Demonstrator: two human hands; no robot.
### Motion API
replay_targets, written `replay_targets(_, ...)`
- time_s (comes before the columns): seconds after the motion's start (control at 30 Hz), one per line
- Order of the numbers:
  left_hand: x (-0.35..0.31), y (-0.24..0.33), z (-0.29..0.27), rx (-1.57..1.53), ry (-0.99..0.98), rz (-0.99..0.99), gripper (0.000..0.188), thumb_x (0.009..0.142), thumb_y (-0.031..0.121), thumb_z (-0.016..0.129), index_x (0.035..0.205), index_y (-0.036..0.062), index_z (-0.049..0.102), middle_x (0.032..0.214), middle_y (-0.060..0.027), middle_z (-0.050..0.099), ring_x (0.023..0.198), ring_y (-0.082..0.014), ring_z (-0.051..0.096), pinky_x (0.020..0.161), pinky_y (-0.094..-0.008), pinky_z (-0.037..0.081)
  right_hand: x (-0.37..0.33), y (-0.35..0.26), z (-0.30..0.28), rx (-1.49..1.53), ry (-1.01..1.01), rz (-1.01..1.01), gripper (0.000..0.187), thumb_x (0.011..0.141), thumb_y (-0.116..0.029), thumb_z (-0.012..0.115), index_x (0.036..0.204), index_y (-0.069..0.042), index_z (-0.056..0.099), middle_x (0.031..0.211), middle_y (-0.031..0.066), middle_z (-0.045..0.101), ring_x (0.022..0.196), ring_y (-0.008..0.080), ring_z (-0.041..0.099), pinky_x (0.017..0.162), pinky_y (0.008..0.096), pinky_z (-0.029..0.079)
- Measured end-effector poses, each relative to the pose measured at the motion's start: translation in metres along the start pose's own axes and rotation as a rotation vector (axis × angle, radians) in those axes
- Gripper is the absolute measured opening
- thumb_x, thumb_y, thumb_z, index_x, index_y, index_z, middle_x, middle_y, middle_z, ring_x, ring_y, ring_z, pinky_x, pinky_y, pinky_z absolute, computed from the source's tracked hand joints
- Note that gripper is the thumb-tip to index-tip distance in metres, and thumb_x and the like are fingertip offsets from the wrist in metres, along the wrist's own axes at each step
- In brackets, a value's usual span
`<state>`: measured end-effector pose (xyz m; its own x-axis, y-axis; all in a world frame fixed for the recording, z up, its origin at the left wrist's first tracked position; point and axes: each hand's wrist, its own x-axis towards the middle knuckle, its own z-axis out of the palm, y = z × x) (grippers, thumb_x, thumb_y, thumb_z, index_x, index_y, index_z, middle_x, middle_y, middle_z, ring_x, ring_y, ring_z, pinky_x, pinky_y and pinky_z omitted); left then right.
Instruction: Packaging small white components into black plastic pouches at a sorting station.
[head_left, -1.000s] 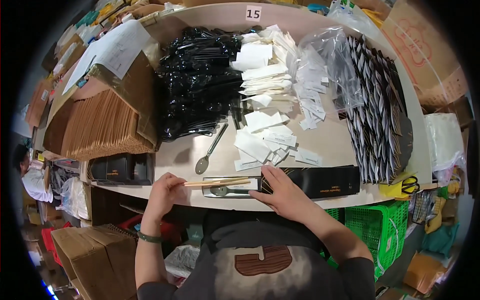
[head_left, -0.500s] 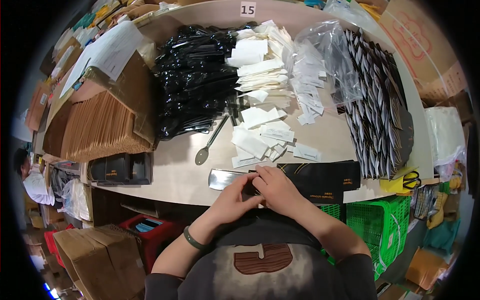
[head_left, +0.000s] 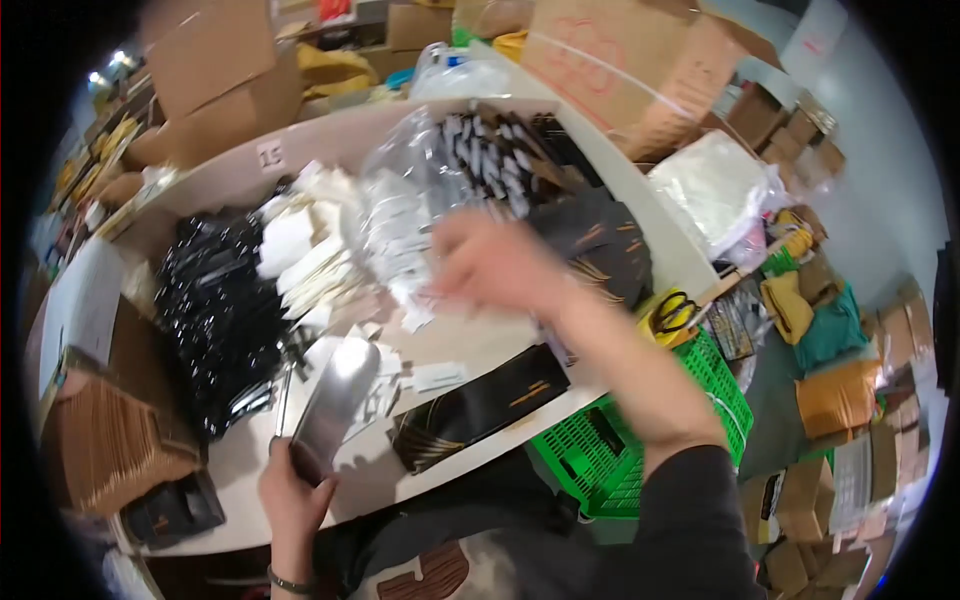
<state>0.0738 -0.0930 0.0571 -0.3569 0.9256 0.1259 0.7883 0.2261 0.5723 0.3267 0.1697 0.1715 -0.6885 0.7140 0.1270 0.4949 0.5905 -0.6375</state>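
My left hand (head_left: pixel 296 495) is closed around the lower end of a shiny, round-ended metal strip (head_left: pixel 343 388), tilted up above the table front. My right hand (head_left: pixel 490 265) reaches over the white paper packets and the clear plastic bag (head_left: pixel 400 165); motion smears its fingers, so I cannot tell what it touches. Below it, black printed paper sleeves (head_left: pixel 490 405) lie along the front edge. To the left are a heap of black plastic-wrapped cutlery (head_left: pixel 215 300) and a stack of folded white napkins (head_left: pixel 318 250). Fanned black sleeves (head_left: pixel 590 235) lie beyond my right hand.
A cardboard box of brown sleeves (head_left: pixel 110 440) stands at the left, with a black box (head_left: pixel 175 512) nearer. Scissors with black handles (head_left: pixel 672 312) lie on yellow material at the right corner. A green plastic crate (head_left: pixel 620 480) stands below the table edge.
My view has swung to the right. My hands, together at the front edge before, are now apart: the left has lifted the metal strip, the right has reached out over the table.
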Motion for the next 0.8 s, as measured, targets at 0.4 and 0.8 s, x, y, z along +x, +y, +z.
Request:
replay_targets(0.4, -0.019, 0.039, 0.062, -0.606, -0.766, 0.126, 0.043, 0.072, 0.012, 0.072, 0.111, 0.0015, 0.057, 0.125, -0.0213, 0.059, 0.108, -0.0357, 0.061, 0.093, -0.0388, 0.05, -0.092, 0.037, 0.168, -0.328, -0.294, -0.495, 0.03, 0.078, -0.028, 0.066, 0.094, -0.002, 0.066, 0.134, 0.0237, 0.054, 0.128, 0.0412, 0.049, 0.105, 0.0489, 0.041)
replay_targets(0.8, -0.055, -0.04, 0.008, 0.033, -0.301, 0.004, 0.069, 0.066, 0.014, 0.084, 0.129, 0.0088, 0.056, 0.098, -0.0151, 0.062, 0.09, -0.0368, 0.064, 0.077, -0.0426, 0.053, -0.094, 0.008, 0.205, -0.186, -0.161, 0.157, 0.024, 0.086, -0.026, 0.063, 0.075, -0.004, 0.062, 0.067, 0.018, 0.065, 0.069, 0.0382, 0.067, 0.063, 0.0488, 0.053)
